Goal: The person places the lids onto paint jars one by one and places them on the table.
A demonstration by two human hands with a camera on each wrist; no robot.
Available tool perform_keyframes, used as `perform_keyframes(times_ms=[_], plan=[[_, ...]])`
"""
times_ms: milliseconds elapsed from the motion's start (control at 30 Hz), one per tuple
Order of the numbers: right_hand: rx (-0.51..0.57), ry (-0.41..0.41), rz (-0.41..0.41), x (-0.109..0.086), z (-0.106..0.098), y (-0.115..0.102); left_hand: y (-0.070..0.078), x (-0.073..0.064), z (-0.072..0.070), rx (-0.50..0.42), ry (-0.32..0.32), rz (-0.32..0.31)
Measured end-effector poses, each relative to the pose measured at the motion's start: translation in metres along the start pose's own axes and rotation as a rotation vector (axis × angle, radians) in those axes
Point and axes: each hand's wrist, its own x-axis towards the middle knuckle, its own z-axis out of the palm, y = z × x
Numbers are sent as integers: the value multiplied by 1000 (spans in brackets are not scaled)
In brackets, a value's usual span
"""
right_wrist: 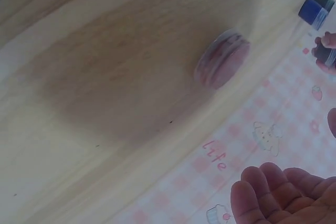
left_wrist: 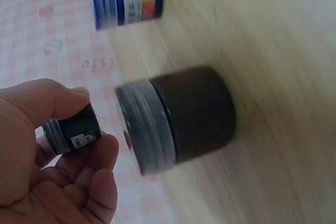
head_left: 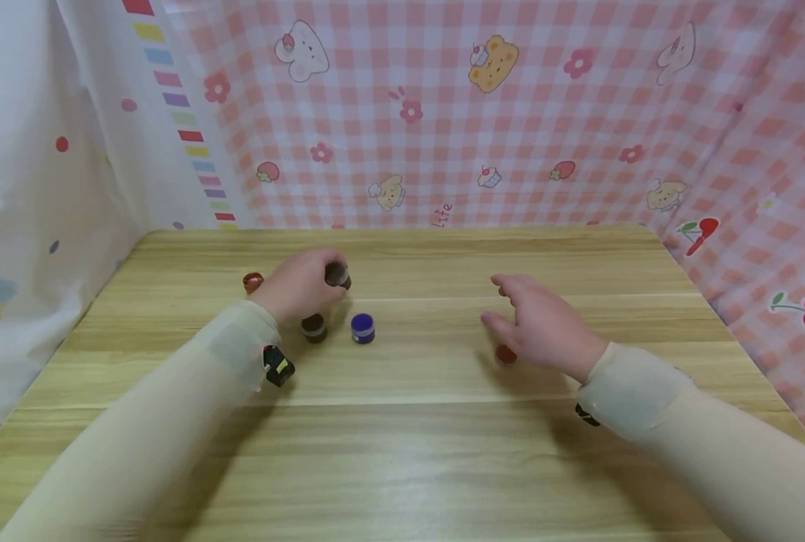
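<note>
My left hand pinches a small dark paint jar with a label between thumb and fingers, near the back left of the table. Close by stand a second dark jar and a blue paint jar, both large in the left wrist view. To the left of that hand is a red-orange jar. My right hand hovers empty, fingers apart from the thumb. Partly hidden below it lies a small red round lid-like thing, apart from the fingers; its exact kind is unclear.
The wooden table reaches back to a pink checked curtain. More cloth hangs along the right side, and a white cloth along the left. Small black devices are strapped at both wrists.
</note>
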Motion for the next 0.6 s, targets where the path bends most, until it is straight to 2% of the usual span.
perform_keyframes(times_ms=[233, 400, 467, 600], plan=[[-12, -13, 36, -2, -1, 9, -12, 4, -1, 18, -26, -30], [-21, -23, 53, -3, -3, 12, -23, 7, 0, 25, -58, -79], [-22, -26, 60, -3, -3, 14, -26, 8, 1, 28, -69, -103], [-26, -21, 54, -4, -3, 18, -28, 9, 1, 54, -82, -110]])
